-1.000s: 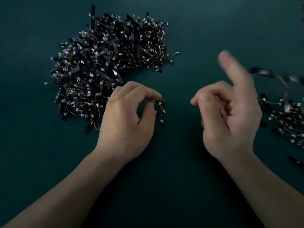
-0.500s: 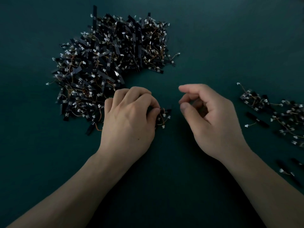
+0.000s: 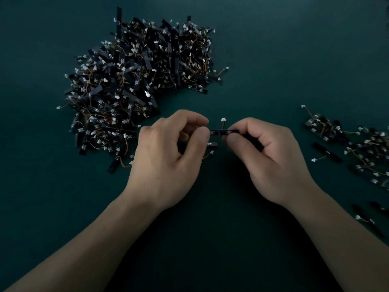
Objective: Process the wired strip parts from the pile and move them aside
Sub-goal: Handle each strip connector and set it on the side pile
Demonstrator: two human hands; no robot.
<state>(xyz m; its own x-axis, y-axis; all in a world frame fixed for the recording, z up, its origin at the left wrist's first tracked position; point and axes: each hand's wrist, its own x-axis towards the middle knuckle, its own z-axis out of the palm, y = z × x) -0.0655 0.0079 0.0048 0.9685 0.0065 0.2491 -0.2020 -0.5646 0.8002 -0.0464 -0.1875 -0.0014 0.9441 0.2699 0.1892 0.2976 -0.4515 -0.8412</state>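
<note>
A large pile of black strip parts with thin wires and white connectors lies at the upper left of the dark green surface. In the middle, my left hand and my right hand pinch the two ends of one black strip part held level between them; its short wire with a white connector sticks up. A second strip part shows just below it, at my left thumb; its white connector lies lower down. Whether my left hand also holds it I cannot tell.
A smaller scattered group of strip parts lies at the right edge, with a few loose ones nearer to me. The dark green surface spreads all round.
My right hand has come in from the right and taken the free end of a strip part that my left hand lifted. Both hands now hold it between them.
</note>
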